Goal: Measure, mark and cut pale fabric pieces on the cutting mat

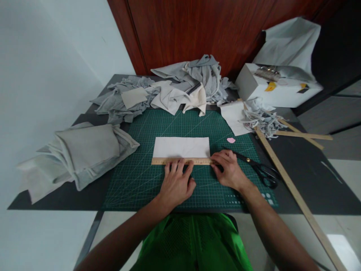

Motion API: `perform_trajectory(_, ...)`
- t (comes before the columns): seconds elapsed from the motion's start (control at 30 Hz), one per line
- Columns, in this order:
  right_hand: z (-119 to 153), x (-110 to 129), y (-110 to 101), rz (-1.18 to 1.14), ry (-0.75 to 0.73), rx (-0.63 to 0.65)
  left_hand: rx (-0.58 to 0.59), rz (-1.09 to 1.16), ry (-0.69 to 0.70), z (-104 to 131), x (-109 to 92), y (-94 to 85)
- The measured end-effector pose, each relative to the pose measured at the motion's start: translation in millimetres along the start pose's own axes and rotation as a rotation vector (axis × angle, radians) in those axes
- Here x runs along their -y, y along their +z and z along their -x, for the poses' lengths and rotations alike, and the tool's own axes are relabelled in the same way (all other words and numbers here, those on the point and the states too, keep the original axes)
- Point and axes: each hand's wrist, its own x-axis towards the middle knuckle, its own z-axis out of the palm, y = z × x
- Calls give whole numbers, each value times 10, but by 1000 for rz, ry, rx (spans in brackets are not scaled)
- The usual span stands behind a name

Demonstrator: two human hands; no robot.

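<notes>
One ruler [200,162] lies along the near edge of the white cloth [182,147] on the mat [132,184], left hand [177,183] spread flat on the ruler, right hand [229,169] curled at its right end, grip unclear; the step appears to be alignment, the next move calling for steady pressure

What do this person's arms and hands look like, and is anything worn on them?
The left hand and right hand are bare, with no visible gloves, rings or watch. The forearms show no sleeves. A bright green garment with mesh-like texture is worn.
</notes>
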Motion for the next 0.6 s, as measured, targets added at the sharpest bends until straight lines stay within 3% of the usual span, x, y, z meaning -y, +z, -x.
perform_trajectory(0.6, 20, -60, 43, -62, 0, 0, 8, 18, -13, 4, -6, 10)
